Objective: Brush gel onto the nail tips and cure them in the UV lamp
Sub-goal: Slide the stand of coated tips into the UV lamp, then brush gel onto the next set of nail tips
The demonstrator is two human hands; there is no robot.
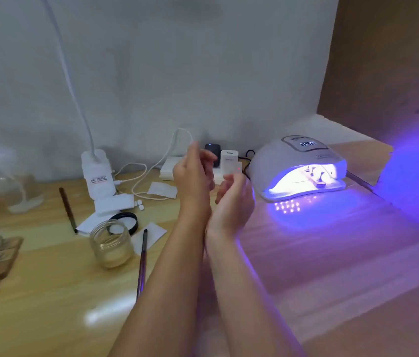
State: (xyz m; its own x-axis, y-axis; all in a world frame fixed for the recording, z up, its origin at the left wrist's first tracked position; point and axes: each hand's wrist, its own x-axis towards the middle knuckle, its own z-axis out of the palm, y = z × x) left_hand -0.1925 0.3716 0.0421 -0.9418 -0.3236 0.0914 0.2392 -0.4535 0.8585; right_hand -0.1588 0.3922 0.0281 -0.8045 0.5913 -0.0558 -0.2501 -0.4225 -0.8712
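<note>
Here, the UV lamp [298, 171] is shown lit at about two o'clock on the wooden table [48, 279], its violet glow spilling over the surface and the cardboard panel [383, 73] to its right. A holder bearing nail tips [316, 177] is seen inside the lamp's mouth, evidently placed there for curing. Both hands are raised at centre, above the table and just left of the lamp: the left hand [193, 176] and the right hand [234, 199] are held near each other with loosely curled, relaxed fingers, and nothing is gripped by either. Waiting on the cure is the likely reason. A brush [142, 264] is left lying at eight o'clock beside an open glass jar [110, 243], within easy reach. A white wall [177, 60] closes the scene at twelve o'clock.
</note>
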